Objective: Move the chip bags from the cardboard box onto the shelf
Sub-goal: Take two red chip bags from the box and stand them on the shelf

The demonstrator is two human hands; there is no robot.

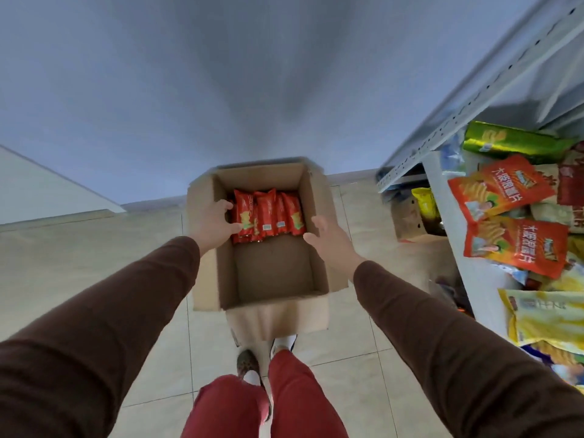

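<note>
Head view, looking straight down: both arms in brown sleeves reach into an open cardboard box (271, 273) standing on the tiled floor (94, 263). Left hand (215, 224) is down at the far-left corner of the box, fingers curled around the leftmost bag in a row of red chip bags (268, 216), thumb pressing its lower edge, though whether the grip has fully closed on it I cannot tell. Right hand (328, 240) is open, fingers spread and loosely bent, hovering at the box's right wall just beside the row and holding nothing. Those red bags stand upright, packed side by side against the far wall of the box, right between the two hands; the near half of the box floor is bare cardboard. Off beyond the right hand rises a white metal shelf (442, 184), piled with orange, green and yellow snack bags (512, 245). Below the arms, red trousers (284, 390) and shoes (248, 363) touch the box's near flap.
</note>
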